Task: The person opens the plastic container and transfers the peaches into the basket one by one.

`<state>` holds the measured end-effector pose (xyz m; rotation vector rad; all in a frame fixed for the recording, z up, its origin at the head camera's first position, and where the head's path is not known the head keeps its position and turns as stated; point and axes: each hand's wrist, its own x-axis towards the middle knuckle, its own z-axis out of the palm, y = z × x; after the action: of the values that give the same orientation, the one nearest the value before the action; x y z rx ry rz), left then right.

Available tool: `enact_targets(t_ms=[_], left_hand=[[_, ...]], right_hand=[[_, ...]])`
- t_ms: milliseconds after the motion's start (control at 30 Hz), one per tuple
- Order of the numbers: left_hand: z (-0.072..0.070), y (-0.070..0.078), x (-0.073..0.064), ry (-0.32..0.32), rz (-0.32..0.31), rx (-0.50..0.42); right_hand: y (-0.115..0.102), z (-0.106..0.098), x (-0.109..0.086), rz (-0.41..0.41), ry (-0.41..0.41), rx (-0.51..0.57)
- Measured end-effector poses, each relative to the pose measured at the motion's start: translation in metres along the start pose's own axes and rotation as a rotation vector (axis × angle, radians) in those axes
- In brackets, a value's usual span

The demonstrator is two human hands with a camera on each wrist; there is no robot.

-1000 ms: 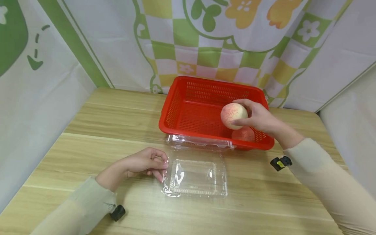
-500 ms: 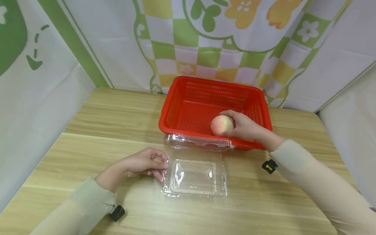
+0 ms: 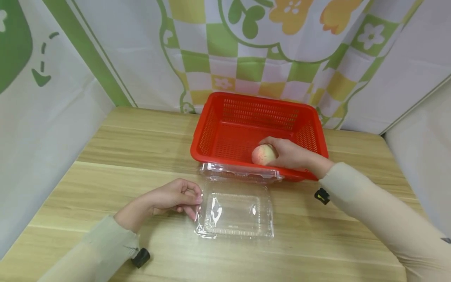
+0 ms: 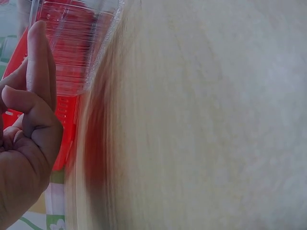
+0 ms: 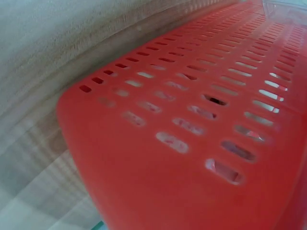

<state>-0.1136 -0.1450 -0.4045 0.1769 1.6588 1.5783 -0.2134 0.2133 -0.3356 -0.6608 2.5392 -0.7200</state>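
Note:
In the head view, my right hand [image 3: 287,153] grips a pale peach [image 3: 263,154] with pink speckles, low inside the red plastic basket [image 3: 230,137] near its front wall. Thumb and fingers curve round the fruit's right side. My left hand [image 3: 176,197] pinches the left edge of an open clear plastic clamshell container [image 3: 234,215] lying on the table. The container's lid [image 3: 239,170] stands up against the basket's front. From the left wrist, the left hand [image 4: 29,115] shows beside the clear container [image 4: 76,52]. Only the basket's slotted wall [image 5: 144,167] fills the right wrist view; that hand is hidden there.
The wooden table [image 3: 116,149] holds the basket at the back and the container in front of it. A printed green, yellow and white cloth [image 3: 246,70] hangs directly behind the basket. Pale cloth walls [image 3: 56,117] close in both sides.
My right hand has moved left and down with the peach, deeper into the basket. A second peach, seen in the basket earlier, is now out of sight. The left hand stays in place.

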Motion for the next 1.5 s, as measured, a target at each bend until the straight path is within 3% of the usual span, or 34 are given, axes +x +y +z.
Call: enact_targets(t_ms=[400, 667, 833, 1100, 1300, 1500], left_hand=[[-0.004, 0.005, 0.001, -0.022, 0.010, 0.034], [-0.007, 0.010, 0.006, -0.021, -0.025, 0.050], [-0.007, 0.010, 0.007, -0.014, -0.034, 0.053], [-0.001, 0.006, 0.005, 0.010, -0.026, 0.080], [0.008, 0.004, 0.000, 0.023, 0.002, 0.161], [0.017, 0.002, -0.006, 0.061, 0.024, 0.211]], right_hand=[[-0.003, 0.000, 0.006, 0.038, -0.086, -0.011], [-0.003, -0.003, 0.006, 0.060, -0.128, -0.027], [-0.005, -0.007, 0.000, 0.049, -0.117, -0.057], [-0.011, -0.017, -0.028, -0.053, 0.042, -0.138], [-0.010, -0.023, -0.074, -0.092, 0.258, -0.171], [0.010, -0.026, -0.109, -0.121, 0.446, -0.132]])
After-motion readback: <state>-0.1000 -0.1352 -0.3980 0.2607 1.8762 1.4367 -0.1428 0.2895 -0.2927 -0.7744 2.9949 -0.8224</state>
